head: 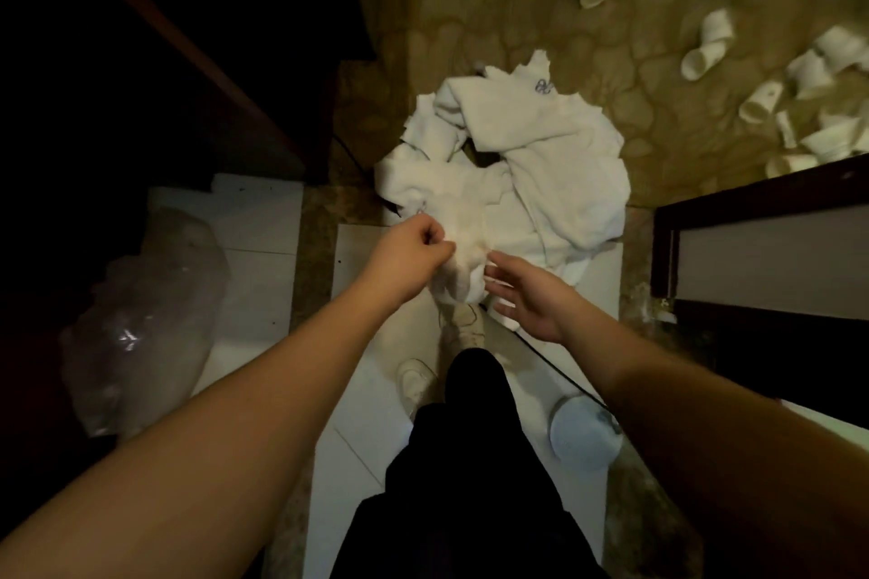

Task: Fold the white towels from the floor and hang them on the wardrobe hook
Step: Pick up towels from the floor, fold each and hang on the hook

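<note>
Two hands are over the towel pile. Left hand (418, 244) pinches a bunched towel (463, 259) with curled fingers, probably to lift it free of the heap for folding; right hand (531, 296) is spread open, holding nothing, beside it. Remaining towels (541, 169) sprawl on the floor (517, 14), paper cups (714, 42) scattered beyond.

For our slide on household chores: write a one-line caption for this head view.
Left hand grips a white towel lifted from the floor pile; open right hand reaches in.

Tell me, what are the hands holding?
The left hand pinches a bunched part of a white towel near its edge. The right hand is open, holding nothing.
</note>
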The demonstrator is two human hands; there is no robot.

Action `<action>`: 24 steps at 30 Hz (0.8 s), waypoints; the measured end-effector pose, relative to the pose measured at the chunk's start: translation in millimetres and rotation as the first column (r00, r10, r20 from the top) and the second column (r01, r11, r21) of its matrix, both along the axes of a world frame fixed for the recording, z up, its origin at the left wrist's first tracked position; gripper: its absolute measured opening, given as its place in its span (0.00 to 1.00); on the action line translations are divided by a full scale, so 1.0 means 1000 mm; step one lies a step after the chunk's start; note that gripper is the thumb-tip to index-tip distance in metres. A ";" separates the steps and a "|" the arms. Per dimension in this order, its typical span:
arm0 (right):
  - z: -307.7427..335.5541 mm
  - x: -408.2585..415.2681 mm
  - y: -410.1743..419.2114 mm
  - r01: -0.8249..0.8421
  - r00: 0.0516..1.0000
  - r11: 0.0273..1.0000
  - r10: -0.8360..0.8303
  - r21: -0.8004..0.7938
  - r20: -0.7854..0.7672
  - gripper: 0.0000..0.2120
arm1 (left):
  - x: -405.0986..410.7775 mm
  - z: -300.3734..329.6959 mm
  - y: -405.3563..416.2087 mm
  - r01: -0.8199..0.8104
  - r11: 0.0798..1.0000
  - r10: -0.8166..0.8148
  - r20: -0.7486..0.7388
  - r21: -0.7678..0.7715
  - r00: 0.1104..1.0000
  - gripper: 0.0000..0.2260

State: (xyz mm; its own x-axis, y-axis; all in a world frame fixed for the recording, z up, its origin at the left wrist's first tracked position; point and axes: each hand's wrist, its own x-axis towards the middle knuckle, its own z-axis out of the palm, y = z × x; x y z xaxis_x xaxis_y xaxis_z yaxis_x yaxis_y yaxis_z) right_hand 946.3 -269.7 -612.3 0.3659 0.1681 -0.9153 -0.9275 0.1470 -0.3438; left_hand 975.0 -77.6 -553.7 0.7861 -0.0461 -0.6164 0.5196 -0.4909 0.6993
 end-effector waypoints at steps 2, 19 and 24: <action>0.033 -0.012 0.008 -0.021 0.998 1.000 0.020 0.018 0.066 0.09 | -0.007 0.039 0.012 -0.002 0.999 -0.001 0.048 0.046 0.999 0.06; 0.250 -0.166 0.071 -0.730 0.537 0.665 0.700 -0.158 0.471 0.18 | -0.180 0.314 0.081 -0.680 0.730 0.679 0.184 -0.070 0.710 0.11; 0.317 -0.219 0.062 -0.609 0.294 0.584 0.795 -0.537 0.530 0.06 | -0.260 0.383 0.079 -0.844 0.274 0.944 -0.038 -0.461 0.327 0.08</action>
